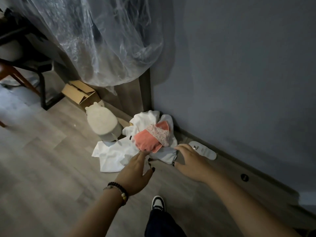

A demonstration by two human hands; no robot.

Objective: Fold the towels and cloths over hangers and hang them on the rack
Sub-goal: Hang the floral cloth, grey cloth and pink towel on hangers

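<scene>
Both hands reaching for cloth pile (136, 147) in corner: left hand (135, 175) and right hand (189, 161) fingers spread, nothing gripped yet.

arms bare | left wrist: dark bead bracelets (118, 190) | nails dark | trousers (160, 224) dark | shoe (158, 203) black-white

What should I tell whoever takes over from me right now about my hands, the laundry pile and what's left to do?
Left hand: open, fingers reaching to the near edge of the pile, holding nothing.
Right hand: open, spread just above the floor at the pile's right side, holding nothing.
Pile in the corner by the wall: white cloths underneath, coral towel on top, small floral cloth lying across the coral towel.
No hangers or rack are in view.
Done: nothing folded or hung yet.
Left: pick up each piece, fold it over a hanger, hang it on the rack.
</scene>
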